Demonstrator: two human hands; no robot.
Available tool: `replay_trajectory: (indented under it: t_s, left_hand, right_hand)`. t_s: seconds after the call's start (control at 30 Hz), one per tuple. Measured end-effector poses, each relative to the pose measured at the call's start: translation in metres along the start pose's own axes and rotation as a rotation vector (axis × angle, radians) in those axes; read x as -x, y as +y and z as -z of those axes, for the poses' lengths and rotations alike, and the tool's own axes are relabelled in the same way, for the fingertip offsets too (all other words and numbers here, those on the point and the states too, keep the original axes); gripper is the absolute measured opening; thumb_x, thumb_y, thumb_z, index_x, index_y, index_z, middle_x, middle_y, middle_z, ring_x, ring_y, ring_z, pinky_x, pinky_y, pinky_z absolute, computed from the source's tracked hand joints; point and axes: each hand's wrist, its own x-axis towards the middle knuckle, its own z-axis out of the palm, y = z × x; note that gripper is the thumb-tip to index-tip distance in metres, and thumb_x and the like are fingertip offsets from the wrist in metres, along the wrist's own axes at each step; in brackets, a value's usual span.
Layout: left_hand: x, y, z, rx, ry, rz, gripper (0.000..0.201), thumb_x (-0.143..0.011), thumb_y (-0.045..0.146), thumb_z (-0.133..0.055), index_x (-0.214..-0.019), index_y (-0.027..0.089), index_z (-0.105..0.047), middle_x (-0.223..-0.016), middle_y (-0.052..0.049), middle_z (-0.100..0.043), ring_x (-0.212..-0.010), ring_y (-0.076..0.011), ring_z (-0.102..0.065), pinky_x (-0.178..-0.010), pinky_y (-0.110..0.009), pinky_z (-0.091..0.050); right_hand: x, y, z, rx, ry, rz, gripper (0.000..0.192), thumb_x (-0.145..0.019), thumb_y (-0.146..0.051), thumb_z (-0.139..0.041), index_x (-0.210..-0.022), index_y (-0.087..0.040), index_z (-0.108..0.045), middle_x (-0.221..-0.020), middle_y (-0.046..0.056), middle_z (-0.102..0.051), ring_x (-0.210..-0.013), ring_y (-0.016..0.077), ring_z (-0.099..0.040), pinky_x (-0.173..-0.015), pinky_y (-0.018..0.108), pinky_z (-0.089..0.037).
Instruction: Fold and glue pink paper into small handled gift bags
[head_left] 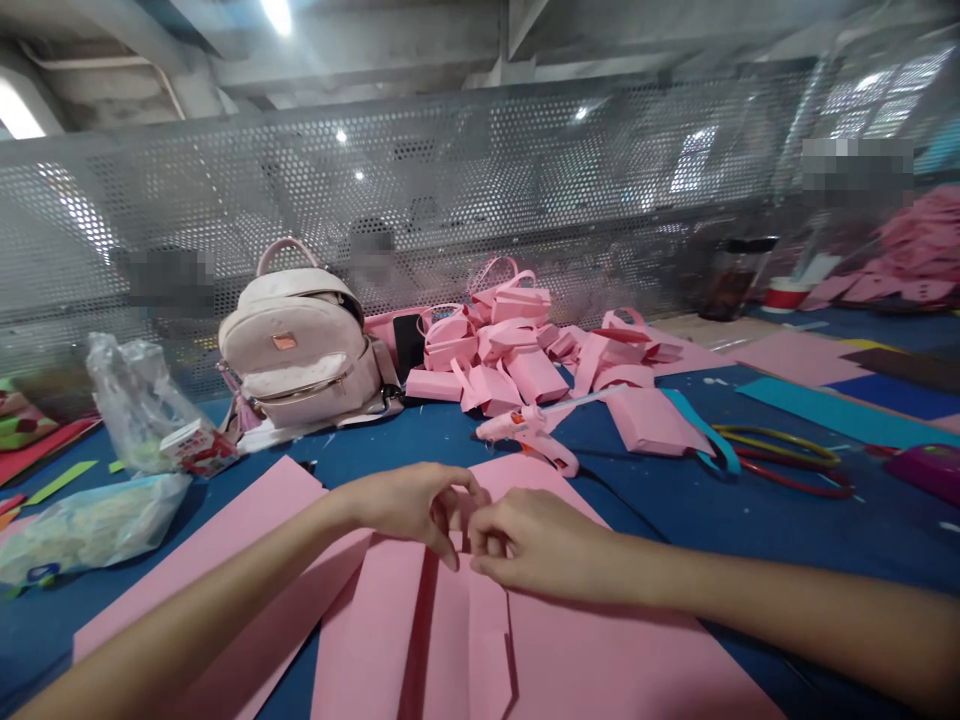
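Pink sheets of paper or foam (pixel 585 640) lie on the blue table in front of me. A folded pink piece (pixel 446 630) with creased side flaps rests on top of them. My left hand (pixel 420 505) curls over its far end, thumb and fingers closed on the pink material. From the right, my right hand (pixel 536 545) pinches the same end with its fingers bent. The two hands almost touch, and their fingers hide part of the edge. Just beyond them lies a pink hot glue gun (pixel 529 435), its nozzle pointing left.
Folded pink bags with handles (pixel 517 350) are heaped at the back beside a pale backpack (pixel 300 345). Plastic bags (pixel 97 525) lie at left. Yellow and red loops (pixel 787 460), turquoise strips (pixel 832 410) and a paper cup (pixel 786 295) are at right. A perforated metal panel (pixel 480 180) stands behind.
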Motion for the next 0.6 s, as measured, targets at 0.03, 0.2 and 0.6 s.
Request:
replay_trajectory:
  t_s: [0.03,0.2,0.6]
  left_hand:
    - [-0.001,-0.001,0.001,-0.007,0.015,-0.010,0.058,-0.057,0.030,-0.094,-0.108,0.022,-0.067,-0.075,0.003,-0.068,-0.065,-0.0147,-0.067,-0.057,-0.021,-0.048]
    - [0.003,-0.005,0.007,-0.010,0.090,-0.056,0.037,-0.066,0.021,-0.085,-0.100,0.019,-0.070,-0.082,-0.001,-0.071,-0.071,-0.0143,-0.066,-0.066,-0.023,-0.052]
    - [0.060,-0.003,-0.003,-0.058,0.492,-0.135,0.023,-0.094,0.024,-0.054,-0.094,0.023,-0.077,-0.099,-0.006,-0.078,-0.095,-0.0216,-0.071,-0.088,-0.027,-0.050]
  right_hand:
    - [0.001,0.001,0.000,0.057,0.012,-0.005,0.016,-0.080,-0.016,-0.060,-0.065,-0.018,-0.064,-0.056,-0.003,-0.054,-0.050,0.0102,-0.042,-0.052,0.024,-0.024]
    - [0.000,0.000,0.002,0.099,0.003,-0.031,0.013,-0.080,-0.018,-0.064,-0.067,-0.019,-0.065,-0.063,-0.001,-0.064,-0.055,0.0133,-0.053,-0.055,0.025,-0.026]
    - [-0.014,0.015,-0.001,0.022,0.042,-0.001,0.017,-0.095,-0.037,-0.060,-0.090,-0.021,-0.065,-0.084,0.001,-0.072,-0.074,0.0199,-0.064,-0.063,0.027,-0.035]
